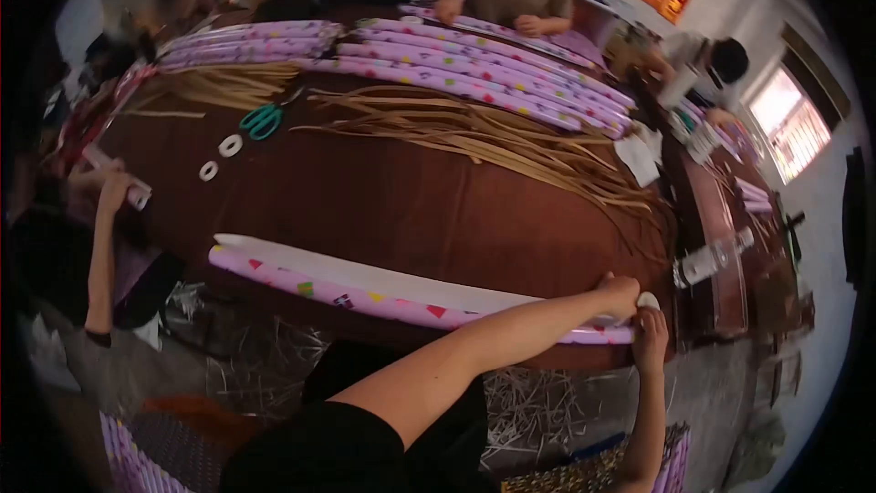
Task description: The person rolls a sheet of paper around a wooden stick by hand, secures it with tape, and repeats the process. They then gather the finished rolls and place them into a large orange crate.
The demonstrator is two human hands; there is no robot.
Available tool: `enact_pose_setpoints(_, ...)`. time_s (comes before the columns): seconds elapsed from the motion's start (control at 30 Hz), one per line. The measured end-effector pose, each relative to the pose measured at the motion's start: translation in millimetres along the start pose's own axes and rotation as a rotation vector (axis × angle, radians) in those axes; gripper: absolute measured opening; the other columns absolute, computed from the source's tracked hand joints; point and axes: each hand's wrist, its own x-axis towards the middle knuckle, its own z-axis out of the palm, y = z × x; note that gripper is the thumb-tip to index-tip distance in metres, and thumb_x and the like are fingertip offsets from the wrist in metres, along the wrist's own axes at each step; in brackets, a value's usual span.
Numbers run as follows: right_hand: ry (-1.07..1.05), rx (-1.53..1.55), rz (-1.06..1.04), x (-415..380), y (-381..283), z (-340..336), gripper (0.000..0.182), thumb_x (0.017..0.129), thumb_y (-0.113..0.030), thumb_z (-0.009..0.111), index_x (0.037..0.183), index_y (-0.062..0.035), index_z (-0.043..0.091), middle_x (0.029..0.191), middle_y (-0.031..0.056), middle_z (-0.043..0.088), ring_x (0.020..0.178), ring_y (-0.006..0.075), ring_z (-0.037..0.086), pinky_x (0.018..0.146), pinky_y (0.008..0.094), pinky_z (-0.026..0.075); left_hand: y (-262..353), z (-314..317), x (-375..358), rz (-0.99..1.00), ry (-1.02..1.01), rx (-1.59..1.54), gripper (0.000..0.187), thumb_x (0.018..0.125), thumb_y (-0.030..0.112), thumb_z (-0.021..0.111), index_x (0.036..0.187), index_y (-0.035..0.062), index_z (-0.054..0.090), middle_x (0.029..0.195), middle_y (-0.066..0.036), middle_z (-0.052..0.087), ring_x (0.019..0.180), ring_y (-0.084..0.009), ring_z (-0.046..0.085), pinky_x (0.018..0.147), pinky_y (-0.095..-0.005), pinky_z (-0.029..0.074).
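Note:
A long tube of purple patterned paper with a white unrolled flap lies along the near edge of the brown table. My left hand presses down on the tube's right end, fingers curled over it. Just below it, my right hand comes up from under the table edge. It pinches a small white piece against the same end of the tube. Both hands are touching each other there.
Teal scissors, two white tape rings and loose tan strips lie mid-table. Finished purple tubes are stacked at the far side, where other people sit. Another person's hand holds a tube at left. Shredded scraps cover the floor.

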Motion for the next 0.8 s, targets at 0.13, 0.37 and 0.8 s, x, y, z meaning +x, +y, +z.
enact_pose_setpoints(0.13,0.017,-0.037,-0.014,-0.9,1.5,2.5,0.020,0.085,0.005,0.058,0.104,0.0000,0.057,0.104,0.0200,0.062,0.097,0.0386,0.061,0.085,0.0446,0.051,-2.1,10.2,8.7,-0.010,0.004,0.018,0.013,0.074,0.015,0.069,0.081,0.0063,0.074,0.087,-0.016,0.071,0.092,-0.0330,0.066,0.090,-0.0463,0.041)
enact_pose_setpoints(0.37,0.021,-0.039,0.081,1.4,15.0,5.9,0.013,0.089,0.000,0.063,0.101,0.0008,0.063,0.095,0.0146,0.065,0.089,0.0336,0.062,0.078,0.0410,0.051,1.8,-0.2,-1.2,0.088,-0.046,0.165,0.016,0.075,0.009,0.067,0.088,0.0028,0.072,0.098,-0.019,0.070,0.099,-0.0338,0.065,0.097,-0.0493,0.040)
enact_pose_setpoints(0.8,-0.193,-0.039,0.143,24.4,3.6,-6.0,0.026,0.087,0.002,0.058,0.112,0.0066,0.060,0.113,0.0197,0.059,0.102,0.0364,0.055,0.087,0.0444,0.046,16.0,-5.1,-14.1,0.191,-0.010,0.354,0.016,0.072,0.013,0.067,0.084,0.0036,0.071,0.088,-0.016,0.070,0.085,-0.0296,0.067,0.083,-0.0407,0.045)
